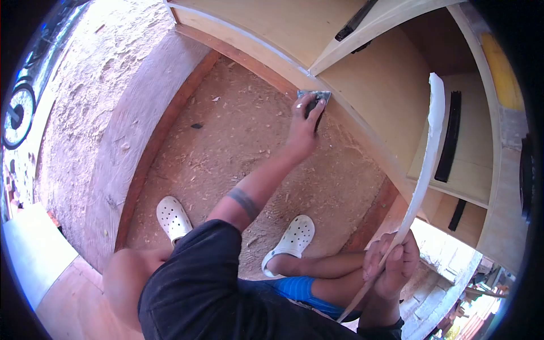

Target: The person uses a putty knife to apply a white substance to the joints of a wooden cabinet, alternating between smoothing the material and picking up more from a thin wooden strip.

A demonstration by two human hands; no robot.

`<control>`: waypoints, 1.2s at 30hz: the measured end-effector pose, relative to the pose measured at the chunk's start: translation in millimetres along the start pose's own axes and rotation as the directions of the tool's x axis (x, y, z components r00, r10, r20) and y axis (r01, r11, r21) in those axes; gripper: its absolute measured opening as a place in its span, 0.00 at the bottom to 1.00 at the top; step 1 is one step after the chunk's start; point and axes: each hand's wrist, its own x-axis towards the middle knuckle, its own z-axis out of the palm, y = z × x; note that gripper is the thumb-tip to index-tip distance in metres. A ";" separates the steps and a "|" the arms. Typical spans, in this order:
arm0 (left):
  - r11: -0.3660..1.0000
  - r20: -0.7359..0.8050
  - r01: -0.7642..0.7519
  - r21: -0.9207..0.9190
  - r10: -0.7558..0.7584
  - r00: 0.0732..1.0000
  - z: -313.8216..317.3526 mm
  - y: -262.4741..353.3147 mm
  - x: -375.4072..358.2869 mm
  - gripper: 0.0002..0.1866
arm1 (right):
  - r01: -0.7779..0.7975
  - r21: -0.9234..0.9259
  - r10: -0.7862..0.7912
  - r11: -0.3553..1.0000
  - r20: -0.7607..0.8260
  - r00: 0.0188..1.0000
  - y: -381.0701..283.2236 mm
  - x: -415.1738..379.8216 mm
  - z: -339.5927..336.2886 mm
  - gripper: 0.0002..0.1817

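Observation:
My left hand (306, 122) reaches forward and is closed on a flat scraper (314, 94). The scraper's wide edge lies against the pale wooden edge of a cabinet (362, 127). At the lower right, my right hand (391, 260) is wrapped round a long thin strip (422, 181). This strip rises from my lap past the open cabinet compartments, and thick white material coats its upper end. The fingers of my right hand are curled, with the thumb on top of the strip.
Black strips (450, 136) are fixed inside the cabinet. A wooden board (147, 107) stands along the left side of the dirt floor (226, 136). My feet in white clogs (297, 235) rest on the floor. A spoked wheel (20, 116) shows at the far left.

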 end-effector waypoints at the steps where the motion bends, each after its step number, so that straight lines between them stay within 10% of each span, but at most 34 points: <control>1: 1.000 -0.055 -0.005 -0.021 0.004 0.998 -12.6 -2.4 4.6 0.37 | 0.002 -0.010 -0.001 1.000 0.007 1.000 0.2 1.2 -0.2 0.21; 9: 0.988 -0.243 0.156 -0.009 -0.153 0.958 -48.8 -15.8 57.9 0.35 | -0.044 0.037 0.043 0.998 0.029 0.999 2.9 14.2 5.4 0.21; 13: 0.946 -0.029 0.230 -0.228 -0.243 0.970 -60.1 28.0 37.4 0.34 | -0.093 0.050 0.091 0.994 0.056 0.994 6.0 24.4 3.9 0.18; 17: 0.630 0.192 0.469 -0.620 -0.457 0.868 -132.2 66.7 61.6 0.31 | -0.152 0.119 0.131 0.981 0.171 0.977 10.3 32.2 4.9 0.18; 23: 0.880 0.280 0.042 -0.474 0.105 0.954 -219.6 94.8 115.7 0.31 | -0.161 -0.019 0.161 0.987 0.221 0.962 13.9 34.7 18.2 0.16; 30: 0.925 0.508 -0.068 -0.374 0.266 0.819 -224.7 113.9 117.4 0.33 | -0.163 -0.111 0.177 0.980 0.139 0.974 10.5 33.1 28.1 0.14; 33: 0.772 0.505 0.263 -0.579 0.086 0.859 -223.1 90.8 98.3 0.33 | -0.110 -0.110 0.123 0.988 0.122 0.985 11.0 34.9 20.6 0.14; 36: 0.450 0.348 0.550 -0.704 -0.457 0.819 -200.5 53.1 89.9 0.32 | -0.106 -0.091 0.113 0.990 0.070 0.991 12.0 30.6 19.2 0.15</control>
